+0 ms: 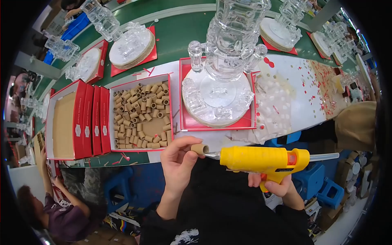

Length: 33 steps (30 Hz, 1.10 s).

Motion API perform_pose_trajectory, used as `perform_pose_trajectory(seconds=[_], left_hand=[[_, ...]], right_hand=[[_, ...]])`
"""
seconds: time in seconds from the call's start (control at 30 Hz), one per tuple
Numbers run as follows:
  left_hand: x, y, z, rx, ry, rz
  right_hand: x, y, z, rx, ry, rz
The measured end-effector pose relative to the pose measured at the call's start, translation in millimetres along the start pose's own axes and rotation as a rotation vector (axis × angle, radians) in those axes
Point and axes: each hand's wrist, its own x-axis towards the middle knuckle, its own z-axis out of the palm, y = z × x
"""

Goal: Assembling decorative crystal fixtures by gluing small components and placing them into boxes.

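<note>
Between thumb and fingers, my left hand (179,165) pinches a short brown cardboard tube (199,149). My right hand (277,185) grips the handle of a yellow hot glue gun (255,158), which has a clear glue stick (324,157) poking out of its back. The gun's metal nozzle points left and meets the open end of the tube, or nearly so. Beyond my hands stands a tall clear plastic figure (230,49) on a round white base (216,96), set in a red box tray (188,120). Smaller clear pieces lie around the figure's foot.
A red-edged box (168,87) full of loose cardboard tubes (143,110) sits left of the figure, beside stacked red boxes (83,118). More clear figures on round bases (132,51) stand along the green table (175,32). Other people work at left and right. Blue stools (308,179) stand below.
</note>
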Motion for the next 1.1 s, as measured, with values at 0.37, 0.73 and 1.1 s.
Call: perform_pose_trajectory(seconds=[0.37, 0.73, 1.1], left_hand=[[1.1, 2.4, 2.2, 0.002, -0.006, -0.005], [-0.8, 4.1, -0.6, 0.002, -0.006, 0.008], [-1.6, 7.3, -0.5, -0.028, 0.000, 0.023]], right_hand=[[3.9, 3.4, -4.4, -0.094, -0.012, -0.039], [1.2, 5.8, -5.7, -0.060, 0.028, -0.046], [-4.6, 9.2, -9.3, -0.104, 0.013, -0.047]])
